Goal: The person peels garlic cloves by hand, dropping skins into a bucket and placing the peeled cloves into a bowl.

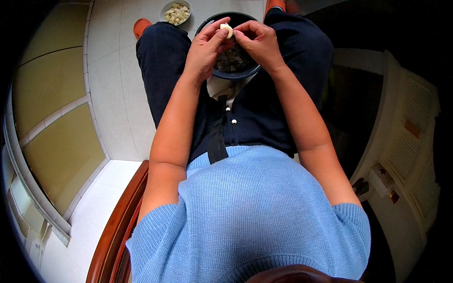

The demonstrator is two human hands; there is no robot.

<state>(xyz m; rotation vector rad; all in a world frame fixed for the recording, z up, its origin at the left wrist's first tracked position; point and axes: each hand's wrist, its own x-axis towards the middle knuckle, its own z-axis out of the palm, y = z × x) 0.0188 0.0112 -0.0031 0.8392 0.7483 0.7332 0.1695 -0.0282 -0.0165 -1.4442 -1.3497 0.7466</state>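
Note:
A small pale piece (227, 31), which looks like a garlic clove, is held above a dark round bucket (236, 74). The fingers of my left hand (206, 46) are closed round it from the left side. From the right, my right hand (260, 43) pinches at its edge with thumb and forefinger. Dark and greyish scraps lie inside the bucket under my hands; what they are is too small to tell. To the left of the bucket, a white bowl (163, 10) holds several pale peeled pieces.
My knees in dark trousers (163, 66) flank the bucket, with orange shoes (140, 28) beyond. A curved wooden chair part (118, 221) is at lower left. Pale floor tiles (111, 61) lie at the left, and a light-coloured panel (401, 141) stands at the right.

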